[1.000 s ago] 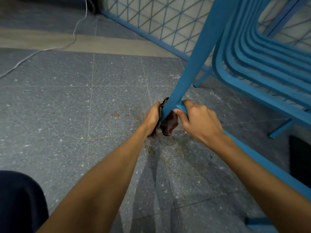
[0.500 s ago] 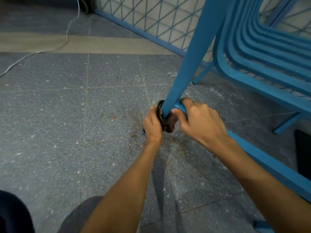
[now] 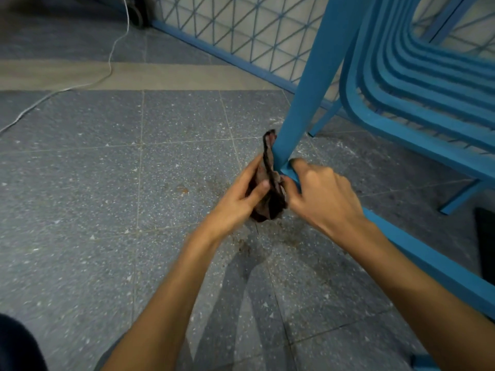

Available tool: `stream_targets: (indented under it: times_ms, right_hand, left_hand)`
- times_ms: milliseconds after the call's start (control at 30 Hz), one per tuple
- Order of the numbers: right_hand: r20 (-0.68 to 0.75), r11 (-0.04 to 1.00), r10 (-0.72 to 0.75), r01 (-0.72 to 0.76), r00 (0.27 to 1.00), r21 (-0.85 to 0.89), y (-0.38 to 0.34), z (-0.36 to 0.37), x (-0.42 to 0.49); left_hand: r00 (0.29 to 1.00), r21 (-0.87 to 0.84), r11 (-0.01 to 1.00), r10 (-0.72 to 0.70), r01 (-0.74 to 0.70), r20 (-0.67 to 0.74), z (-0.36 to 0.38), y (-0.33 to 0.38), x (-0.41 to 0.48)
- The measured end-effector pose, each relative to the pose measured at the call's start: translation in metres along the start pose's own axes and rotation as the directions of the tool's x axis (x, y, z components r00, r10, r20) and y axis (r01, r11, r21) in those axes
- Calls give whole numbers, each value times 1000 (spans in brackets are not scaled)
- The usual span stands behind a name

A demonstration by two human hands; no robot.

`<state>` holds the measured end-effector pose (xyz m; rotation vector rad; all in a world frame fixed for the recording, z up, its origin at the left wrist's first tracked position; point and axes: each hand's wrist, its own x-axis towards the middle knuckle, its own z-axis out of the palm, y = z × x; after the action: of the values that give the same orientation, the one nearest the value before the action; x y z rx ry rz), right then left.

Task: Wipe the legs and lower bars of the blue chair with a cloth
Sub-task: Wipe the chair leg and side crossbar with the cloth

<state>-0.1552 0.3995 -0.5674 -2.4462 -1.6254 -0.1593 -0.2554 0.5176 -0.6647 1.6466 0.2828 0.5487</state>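
The blue chair's front leg (image 3: 308, 97) slants down to the floor at centre. A lower bar (image 3: 428, 266) runs from its foot toward the lower right. A dark brown cloth (image 3: 269, 188) is bunched against the foot of the leg, one end sticking up along the leg's left side. My left hand (image 3: 241, 199) grips the cloth from the left, thumb across it. From the right, my right hand (image 3: 321, 194) holds the cloth, its fingers curled around the joint of leg and bar. The foot of the leg is hidden behind the cloth.
The chair's slatted blue seat (image 3: 417, 84) fills the upper right. A blue mesh fence (image 3: 241, 30) stands behind. A white cable (image 3: 112, 62) trails across the grey tiled floor at upper left. Rusty stains (image 3: 182, 188) mark the tiles near the leg. A dark object (image 3: 486, 245) lies at the right edge.
My left hand has turned so its thumb now lies across the cloth, and more of the cloth hangs out below the leg. My right hand stays at the joint.
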Motion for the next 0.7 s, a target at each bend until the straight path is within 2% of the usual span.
stream_targets:
  times_ms: [67, 133, 233, 367, 467, 600, 633, 700]
  right_hand:
    - [-8, 1000, 1, -1, 1000, 6, -1, 0, 0]
    - [-12, 1000, -1, 1, 1000, 12, 0, 1, -1]
    - [-31, 1000, -1, 1, 1000, 15, 1, 2, 0]
    - [-19, 1000, 15, -15, 1000, 21, 1, 4, 4]
    - [-23, 1000, 15, -15, 1000, 19, 0, 1, 4]
    - [-3, 999, 28, -28, 1000, 39, -1, -2, 4]
    - [-3, 999, 31, -31, 1000, 38, 0, -2, 4]
    - [-4, 999, 31, -30, 1000, 38, 0, -1, 5]
  left_hand:
    - [999, 206, 978, 14, -21, 35, -6, -12, 2]
    - [999, 288, 957, 42, -34, -22, 0, -22, 6]
    - [985, 311, 947, 127, -86, -114, 15, -37, 10]
    - [988, 298, 952, 111, -74, -108, 16, -49, 14]
    - [990, 265, 964, 37, 0, -135, 16, -56, 4]
    - [933, 268, 900, -294, 343, -206, 5, -62, 6]
    - [921, 312, 868, -341, 386, -190, 2, -58, 12]
    - [932, 341, 867, -330, 362, -150, -4, -40, 20]
